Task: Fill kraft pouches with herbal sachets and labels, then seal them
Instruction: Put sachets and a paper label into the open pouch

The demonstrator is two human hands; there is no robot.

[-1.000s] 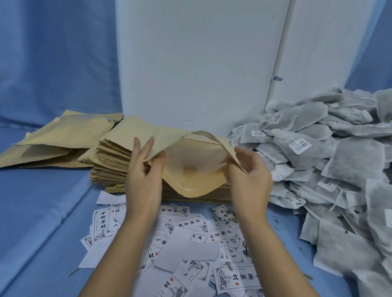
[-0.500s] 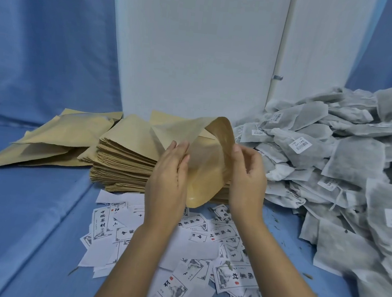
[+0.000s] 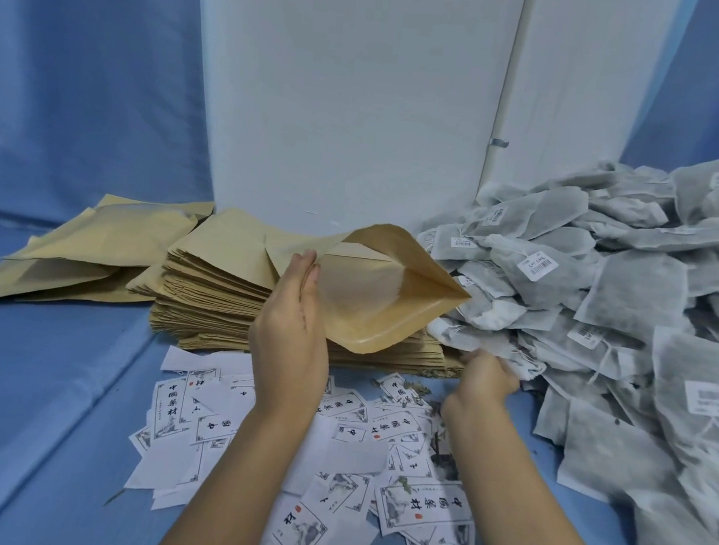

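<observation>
Your left hand (image 3: 288, 340) holds the kraft pouch (image 3: 389, 306) by its left edge, fingers (image 3: 306, 275) together and pinching the wall. The pouch hangs open above the pouch stack (image 3: 213, 297). Your right hand (image 3: 481, 382), on the pouch's right edge half a second ago, now reaches a sachet (image 3: 474, 344) at the pile's near edge. Blur hides whether its fingers grip.

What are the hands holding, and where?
The left hand holds the kraft pouch by the edge of its open mouth. The right hand is at the sachet pile; whether it grips is unclear.
</observation>
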